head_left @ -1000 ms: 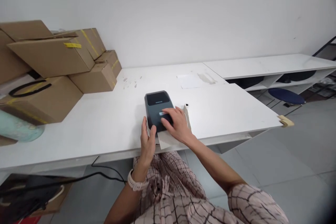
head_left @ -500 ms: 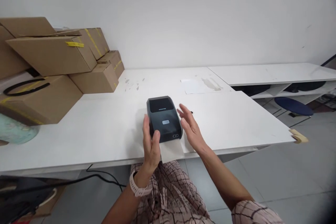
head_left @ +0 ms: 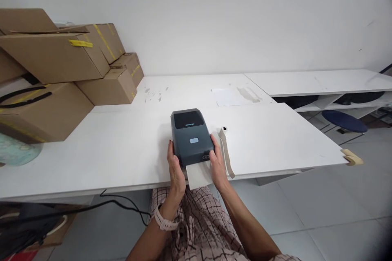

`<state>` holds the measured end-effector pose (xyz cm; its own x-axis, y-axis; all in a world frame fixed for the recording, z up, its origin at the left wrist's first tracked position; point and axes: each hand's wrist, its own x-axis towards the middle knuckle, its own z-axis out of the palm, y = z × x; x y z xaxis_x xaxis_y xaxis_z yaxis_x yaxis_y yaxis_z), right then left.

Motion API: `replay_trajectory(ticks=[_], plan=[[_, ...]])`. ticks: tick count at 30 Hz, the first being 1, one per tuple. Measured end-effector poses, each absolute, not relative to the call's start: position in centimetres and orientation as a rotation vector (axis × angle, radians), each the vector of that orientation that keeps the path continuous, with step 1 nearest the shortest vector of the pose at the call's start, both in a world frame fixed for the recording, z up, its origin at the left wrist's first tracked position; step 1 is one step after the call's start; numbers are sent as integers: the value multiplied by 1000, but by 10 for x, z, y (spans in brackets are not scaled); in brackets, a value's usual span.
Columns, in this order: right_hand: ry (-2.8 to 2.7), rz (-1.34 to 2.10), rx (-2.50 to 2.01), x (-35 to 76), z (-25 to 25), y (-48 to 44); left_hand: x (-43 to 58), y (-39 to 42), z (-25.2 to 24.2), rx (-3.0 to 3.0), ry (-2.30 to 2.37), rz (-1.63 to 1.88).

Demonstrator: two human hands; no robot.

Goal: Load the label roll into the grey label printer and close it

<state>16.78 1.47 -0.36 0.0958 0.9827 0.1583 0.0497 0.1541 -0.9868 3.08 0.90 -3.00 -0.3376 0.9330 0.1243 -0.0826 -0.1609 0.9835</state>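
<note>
A dark grey label printer (head_left: 190, 147) rests near the front edge of the white table, its glossy black window toward the back and a pale button on top. White paper (head_left: 198, 174) comes out of its front and hangs over the table edge. Against the printer's left front side, my left hand (head_left: 177, 169) is closed, wearing a light wristband. My right hand (head_left: 218, 167) grips the right front corner, thumb by the small marked button; some fingers are hidden along the side. To the right lies a curling grey-brown strip (head_left: 226, 153) with a small roll (head_left: 224, 129) at its far end.
Cardboard boxes (head_left: 52, 55) are stacked at the left, beside a mint-coloured container (head_left: 18, 151). A white sheet (head_left: 228, 96) lies toward the back. Black cables (head_left: 122, 204) hang under the table at left. A blue stool (head_left: 344, 120) stands at right.
My right hand has moved left from beside the printer and taken hold of its right side. My left hand stays at the left side. The strip at right has come into sight.
</note>
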Motion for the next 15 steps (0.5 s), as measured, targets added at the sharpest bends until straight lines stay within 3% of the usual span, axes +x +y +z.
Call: replay_trajectory(ticks=[5, 10, 15], plan=[[-1307, 1001, -1142, 181, 11, 14, 23, 10, -21, 1130, 1313, 1640], [-1520, 918, -1089, 198, 64, 45, -7, 52, 22, 1305, 1148, 1684], [-1730, 580, -1096, 187, 107, 118, -34, 109, 38, 1312, 1488, 1538]])
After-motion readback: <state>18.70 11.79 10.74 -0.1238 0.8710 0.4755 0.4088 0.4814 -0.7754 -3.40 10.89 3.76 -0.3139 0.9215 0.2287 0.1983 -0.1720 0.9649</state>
